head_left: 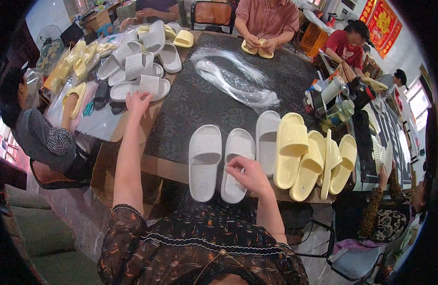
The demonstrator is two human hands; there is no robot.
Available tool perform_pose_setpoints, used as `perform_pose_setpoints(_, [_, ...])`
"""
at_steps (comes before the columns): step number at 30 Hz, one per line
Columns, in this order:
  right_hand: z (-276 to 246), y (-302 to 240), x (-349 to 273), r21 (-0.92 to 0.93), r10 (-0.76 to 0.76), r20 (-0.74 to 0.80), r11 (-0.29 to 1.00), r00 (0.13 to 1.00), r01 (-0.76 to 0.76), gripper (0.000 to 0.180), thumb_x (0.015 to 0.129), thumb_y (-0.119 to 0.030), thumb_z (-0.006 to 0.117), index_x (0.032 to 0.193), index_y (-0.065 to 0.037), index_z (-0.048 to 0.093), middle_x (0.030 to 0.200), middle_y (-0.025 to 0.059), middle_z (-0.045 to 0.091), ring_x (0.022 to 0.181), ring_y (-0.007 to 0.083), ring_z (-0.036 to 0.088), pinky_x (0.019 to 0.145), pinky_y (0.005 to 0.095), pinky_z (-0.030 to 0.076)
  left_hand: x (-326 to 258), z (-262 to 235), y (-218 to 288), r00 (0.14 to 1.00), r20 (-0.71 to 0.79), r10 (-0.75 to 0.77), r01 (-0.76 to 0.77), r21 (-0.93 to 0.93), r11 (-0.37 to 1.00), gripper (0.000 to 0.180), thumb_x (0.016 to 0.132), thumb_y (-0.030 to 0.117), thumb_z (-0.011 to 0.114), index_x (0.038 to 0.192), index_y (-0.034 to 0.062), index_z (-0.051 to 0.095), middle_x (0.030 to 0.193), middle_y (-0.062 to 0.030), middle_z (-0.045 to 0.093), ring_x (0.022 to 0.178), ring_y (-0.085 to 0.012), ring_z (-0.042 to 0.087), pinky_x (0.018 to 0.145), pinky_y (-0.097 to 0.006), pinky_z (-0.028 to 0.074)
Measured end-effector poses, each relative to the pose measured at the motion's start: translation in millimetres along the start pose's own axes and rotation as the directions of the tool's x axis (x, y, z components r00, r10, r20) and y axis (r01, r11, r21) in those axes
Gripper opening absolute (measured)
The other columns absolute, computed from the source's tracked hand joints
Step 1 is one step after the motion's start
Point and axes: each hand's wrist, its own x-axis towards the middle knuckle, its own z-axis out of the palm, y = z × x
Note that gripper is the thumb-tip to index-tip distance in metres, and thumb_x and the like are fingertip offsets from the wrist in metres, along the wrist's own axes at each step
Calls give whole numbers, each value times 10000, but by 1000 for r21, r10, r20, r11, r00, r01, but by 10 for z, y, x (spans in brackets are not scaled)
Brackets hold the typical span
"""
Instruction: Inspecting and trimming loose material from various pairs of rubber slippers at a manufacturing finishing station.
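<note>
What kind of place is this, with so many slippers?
Probably a small workshop where slippers get sorted or packed. Piles of grey slippers and yellow slippers cover a shared dark table, a bundle of clear plastic ties lies there, and several people sit around working.

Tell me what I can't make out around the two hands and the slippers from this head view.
- Left hand: fingertips blend into the grey slipper; gripping or only touching, unclear.
- Right hand: fingers curl over the white slipper; anything pinched in them is too small to see.
- Yellow slippers: stacked, lower ones partly hidden.
- Clear plastic strands: blurred.
</note>
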Motion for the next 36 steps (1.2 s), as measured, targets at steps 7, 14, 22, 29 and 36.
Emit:
perform_pose_setpoints(7, [342, 66, -24, -341, -90, -102, 939, 991, 50, 395, 790, -392, 655, 950, -42, 566, 877, 124, 600, 830, 299, 611, 719, 409, 486, -380, -48, 474, 978, 159, 133, -19, -567, 823, 312, 812, 254, 656, 1006, 11, 680, 904, -132, 687, 830, -180, 642, 734, -296, 492])
perform_pose_setpoints(14, [523, 122, 134, -366, 8, -228, 926, 974, -94, 446, 784, -454, 658, 890, -35, 545, 839, 136, 599, 792, 311, 599, 669, 429, 471, -998, -519, 1337, 882, 377, 284, 225, -865, 447, 316, 848, 131, 619, 1138, 5, 614, 1021, -55, 613, 853, -85, 550, 765, -232, 447])
perform_pose_setpoints(22, [727, 180, 210, -475, -34, -375, 865, 926, -160, 529, 742, -464, 693, 928, 1, 522, 865, 198, 583, 838, 357, 586, 713, 467, 472, -1472, -926, 1870, 586, 379, 716, -38, -870, 491, 399, 789, 91, 635, 1186, 68, 594, 1096, -94, 533, 986, -177, 559, 818, -296, 481])
perform_pose_setpoints(29, [718, 289, 252, -389, 32, -355, 903, 934, -179, 324, 748, -294, 657, 843, -6, 542, 777, 189, 595, 749, 364, 597, 681, 484, 463, -1176, -726, 1748, 714, 331, 617, -128, -804, 580, 391, 781, 114, 658, 1152, 8, 591, 1212, -125, 533, 1022, -241, 571, 833, -315, 490])
perform_pose_setpoints(36, [410, 221, -77, -426, -161, -257, 904, 953, 38, 252, 746, -269, 641, 738, -40, 534, 689, 153, 575, 669, 338, 585, 612, 440, 465, -861, -308, 1339, 774, 300, 558, -424, -408, 808, 610, 735, 102, 647, 1299, 5, 434, 1248, -225, 505, 1182, -381, 453, 996, -401, 374])
